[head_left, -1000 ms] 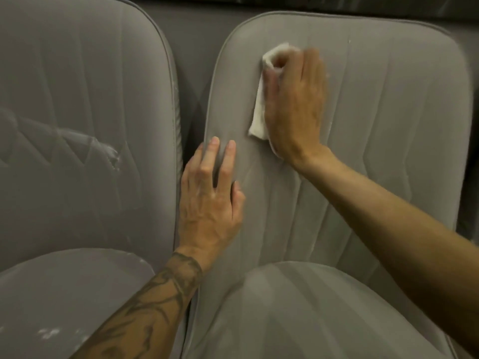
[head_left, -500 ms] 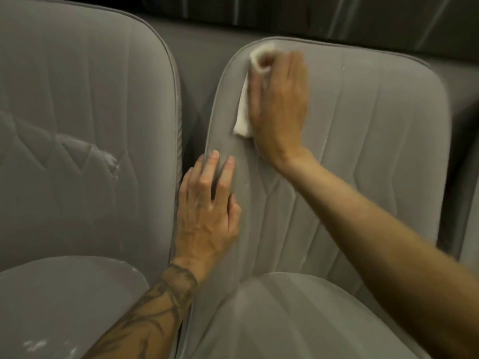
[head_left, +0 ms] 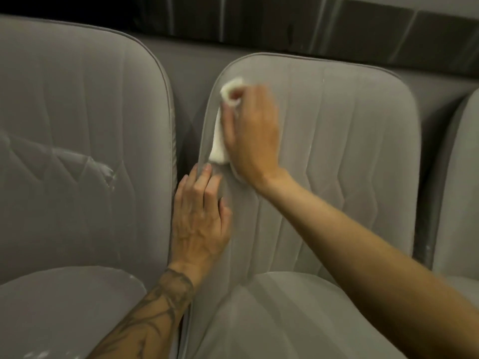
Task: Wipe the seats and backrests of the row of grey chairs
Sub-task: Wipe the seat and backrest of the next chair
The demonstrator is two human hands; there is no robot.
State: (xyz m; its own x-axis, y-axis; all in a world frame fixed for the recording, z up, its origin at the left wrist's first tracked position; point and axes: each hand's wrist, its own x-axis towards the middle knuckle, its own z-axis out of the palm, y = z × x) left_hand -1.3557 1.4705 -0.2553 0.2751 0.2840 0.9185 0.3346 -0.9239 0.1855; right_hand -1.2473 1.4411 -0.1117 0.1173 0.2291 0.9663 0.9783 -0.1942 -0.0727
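The middle grey chair's backrest (head_left: 337, 151) fills the centre, with its seat (head_left: 285, 320) below. My right hand (head_left: 254, 136) lies flat on the backrest's upper left part and presses a folded white cloth (head_left: 219, 143) against the fabric. The cloth sticks out past my fingertips and along the hand's left side. My left hand (head_left: 199, 221) rests with straight fingers on the left edge of the same backrest, just under the cloth. The left grey chair (head_left: 77, 125) shows pale smears on its backrest and seat (head_left: 64, 307).
A third grey chair (head_left: 461, 177) shows at the right edge. A narrow dark gap (head_left: 185, 141) separates the left and middle backrests. Behind the row runs a grey ledge under a dark wall (head_left: 285, 19).
My right hand has slid the cloth leftward across the upper backrest to its left edge. My left hand stays on that edge. The view has tilted upward.
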